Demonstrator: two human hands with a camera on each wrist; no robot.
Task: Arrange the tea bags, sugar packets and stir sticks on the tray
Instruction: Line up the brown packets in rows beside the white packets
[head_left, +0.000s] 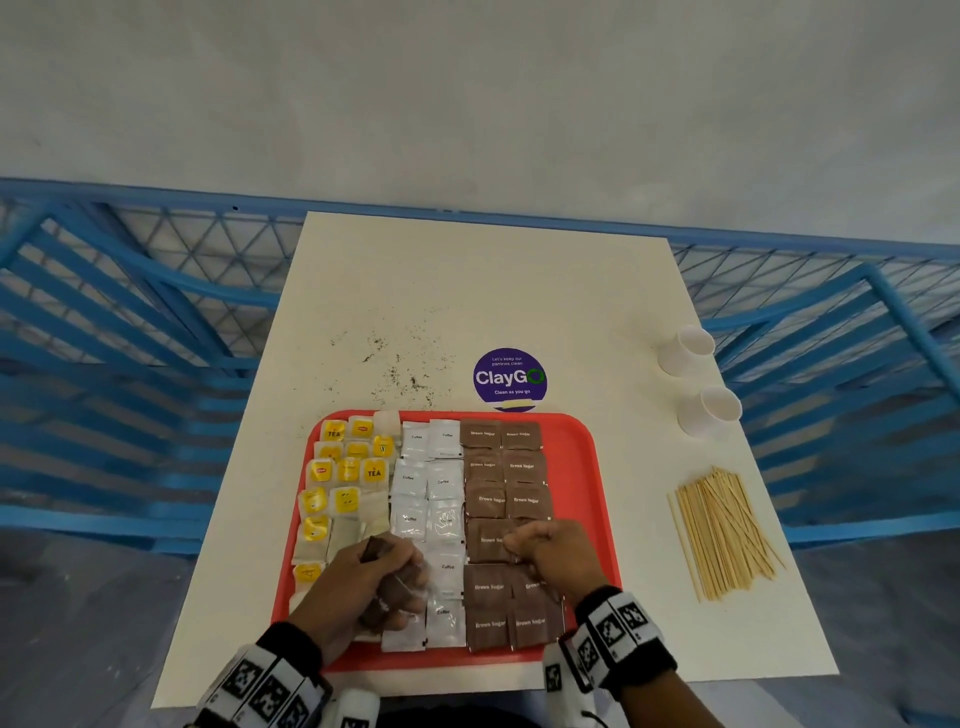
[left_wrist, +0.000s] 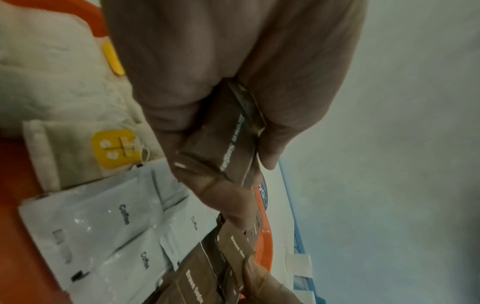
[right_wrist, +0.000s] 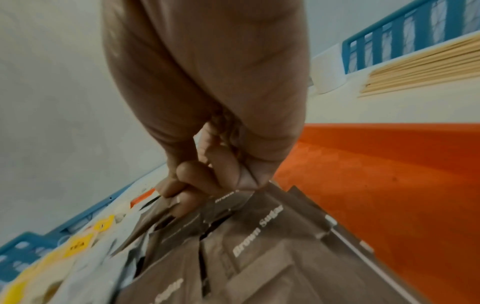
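Head view: from above, looking forward and down over the whole table (head_left: 493, 291) and red tray (head_left: 582, 467), with blue railing (head_left: 156, 291) beyond. Left wrist view: very close, along the left hand (left_wrist: 221, 102) toward the tray's left and middle rows. Right wrist view: equally close, along the right hand (right_wrist: 207, 102) toward the brown packets (right_wrist: 259, 236). Shared by all three: tray and brown packets.

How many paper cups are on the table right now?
2. Both lie on their sides on the table, right of the red tray: one paper cup farther back, the other paper cup nearer, just beyond the stir sticks. None seems hidden.
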